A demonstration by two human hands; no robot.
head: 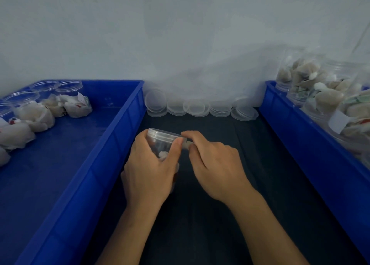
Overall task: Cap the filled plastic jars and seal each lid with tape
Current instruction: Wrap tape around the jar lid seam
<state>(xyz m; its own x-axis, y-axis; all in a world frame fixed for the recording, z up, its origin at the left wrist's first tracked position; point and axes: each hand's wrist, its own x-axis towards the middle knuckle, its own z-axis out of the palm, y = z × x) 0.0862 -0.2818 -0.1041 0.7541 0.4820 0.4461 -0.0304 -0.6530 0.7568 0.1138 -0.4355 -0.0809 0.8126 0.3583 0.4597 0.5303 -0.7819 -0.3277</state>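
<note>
Between the blue bins, over dark mat: capped jar (162,142) wrapped in left hand (149,168), tilted, lid toward wall; right hand (215,164) just beside, pinching tape (187,144) at lid's right edge.

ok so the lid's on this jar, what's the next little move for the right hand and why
Probably press the pale tape strip down across the seam. The left hand grips the jar, its lid already on, and the right hand pinches the strip right at the rim, so smoothing it from lid onto wall would seal it.
</note>
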